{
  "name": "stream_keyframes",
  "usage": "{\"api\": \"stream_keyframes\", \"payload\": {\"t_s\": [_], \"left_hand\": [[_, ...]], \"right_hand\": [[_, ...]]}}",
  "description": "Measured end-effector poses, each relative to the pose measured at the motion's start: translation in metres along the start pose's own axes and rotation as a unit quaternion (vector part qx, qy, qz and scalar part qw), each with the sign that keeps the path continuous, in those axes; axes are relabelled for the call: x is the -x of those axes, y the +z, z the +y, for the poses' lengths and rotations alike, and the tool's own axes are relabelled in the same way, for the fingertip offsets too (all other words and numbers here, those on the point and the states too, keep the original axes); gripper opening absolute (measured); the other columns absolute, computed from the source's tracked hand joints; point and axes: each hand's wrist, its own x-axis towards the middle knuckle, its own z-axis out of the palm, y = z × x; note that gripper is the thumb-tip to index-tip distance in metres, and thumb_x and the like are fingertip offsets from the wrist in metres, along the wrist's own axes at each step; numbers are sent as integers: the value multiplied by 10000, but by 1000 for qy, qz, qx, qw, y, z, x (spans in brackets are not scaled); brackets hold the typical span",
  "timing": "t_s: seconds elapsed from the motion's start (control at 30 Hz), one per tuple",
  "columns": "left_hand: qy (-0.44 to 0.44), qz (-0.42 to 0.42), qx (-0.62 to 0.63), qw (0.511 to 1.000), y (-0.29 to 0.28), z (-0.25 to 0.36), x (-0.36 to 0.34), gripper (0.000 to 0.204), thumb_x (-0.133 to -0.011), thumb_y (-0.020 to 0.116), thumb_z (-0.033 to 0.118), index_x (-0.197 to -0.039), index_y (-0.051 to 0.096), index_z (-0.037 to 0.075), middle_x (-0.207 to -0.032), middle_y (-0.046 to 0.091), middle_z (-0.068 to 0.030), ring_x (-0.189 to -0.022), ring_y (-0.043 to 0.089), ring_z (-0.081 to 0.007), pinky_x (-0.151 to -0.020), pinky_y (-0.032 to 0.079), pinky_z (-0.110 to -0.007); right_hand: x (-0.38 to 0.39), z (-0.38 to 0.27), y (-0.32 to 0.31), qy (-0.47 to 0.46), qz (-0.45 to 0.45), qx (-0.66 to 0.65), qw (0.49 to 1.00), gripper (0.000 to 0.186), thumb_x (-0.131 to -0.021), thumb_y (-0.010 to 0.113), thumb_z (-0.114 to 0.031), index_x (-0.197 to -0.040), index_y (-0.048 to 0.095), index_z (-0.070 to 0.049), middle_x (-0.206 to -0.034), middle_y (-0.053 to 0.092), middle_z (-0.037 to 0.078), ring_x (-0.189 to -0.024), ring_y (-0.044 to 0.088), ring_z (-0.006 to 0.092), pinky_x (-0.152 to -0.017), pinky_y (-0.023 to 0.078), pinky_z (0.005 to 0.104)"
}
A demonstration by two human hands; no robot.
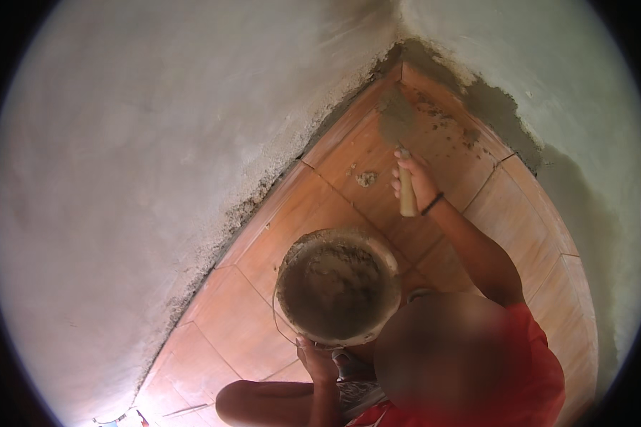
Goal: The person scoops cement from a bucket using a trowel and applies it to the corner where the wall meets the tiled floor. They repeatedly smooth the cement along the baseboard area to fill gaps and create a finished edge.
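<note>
My right hand [420,181] is closed on the wooden handle [407,201] of a trowel. Its mortar-smeared blade [396,116] points toward the corner, over the terracotta-coloured tiles [335,188]. Dark crumbs [438,121] and a lump of mortar [365,178] are scattered nearby. Below centre, a round bucket [386,260] with a wire handle holds dark grey, wet-looking mortar [338,292]. My left hand [317,359] grips the bucket at the lower left of its rim. A large blurred patch hides part of the lower right, above red clothing and beside my right arm.
Grey plastered walls [135,142] meet in a corner at the top, with a tiled skirting [541,199] along their foot. Rough, darker mortar [502,114] lines the joint above it. My bent leg [260,398] lies at the bottom. Small unclear items sit at the lower left edge.
</note>
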Motion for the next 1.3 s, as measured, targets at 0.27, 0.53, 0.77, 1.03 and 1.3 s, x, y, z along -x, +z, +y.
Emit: {"api": "stream_keyframes", "payload": {"t_s": [0.27,0.53,0.77,1.03,1.3], "left_hand": [[-23,32,19,999,-4,0,-2,652,-979,447,594,-1385,362,92,-1275,521,-145,-1020,611,-292,-472,505,-361],[-53,50,-5,997,19,18,6,595,-1004,433,535,-1377,365,77,-1286,508,-163,-1080,589,-310,-641,574,-414],[-10,21,11,1000,-1,0,-5,563,-1029,418,472,-1371,377,27,-1313,494,-182,-1157,564,-319,-906,525,-459],[2,87,-89,992,8,4,-7,549,-1042,338,435,-1327,446,-22,-1265,545,-184,-1139,577,-291,-908,515,-435],[16,65,-58,996,8,2,-6,560,-1047,326,439,-1326,448,-32,-1241,566,-165,-1065,607,-265,-826,526,-376]], "right_hand": [[-56,8,46,-25,16,-84,996,170,-890,612,-201,-1020,509,-163,-802,525,44,-618,546,184,-513,466,355],[-81,2,87,-20,44,-168,985,138,-885,622,-151,-949,509,-104,-766,533,54,-624,570,201,-501,470,373],[-94,-31,138,-56,87,20,994,292,-845,625,-120,-1071,516,29,-981,594,146,-807,622,242,-642,531,390],[-51,-42,155,-80,52,0,995,246,-833,627,-60,-1031,506,19,-919,559,113,-716,601,197,-554,505,373],[-39,0,111,-168,87,-74,979,326,-823,610,-44,-1104,445,-64,-848,519,92,-614,579,197,-468,504,392]]}}
